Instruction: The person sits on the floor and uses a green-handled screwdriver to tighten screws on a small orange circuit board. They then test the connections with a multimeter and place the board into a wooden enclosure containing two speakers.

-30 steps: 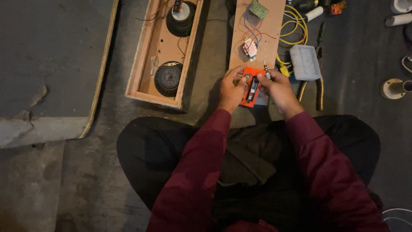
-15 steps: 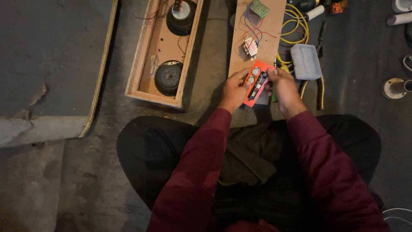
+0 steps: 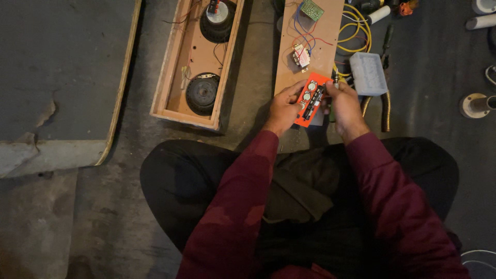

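Head view: left hand (image 3: 283, 108) and right hand (image 3: 345, 106) grip orange control panel (image 3: 311, 99) between them, fingers pinching its long edges, above near end of wooden board (image 3: 310, 46) on floor; judged step: inspecting or orienting panel; wired parts on board, open speaker box (image 3: 199, 62) to left; next move likely needs steady two-handed alignment.

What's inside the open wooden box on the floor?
Inside the wooden box sit two round black speakers with thin wires; the far end runs out of view.
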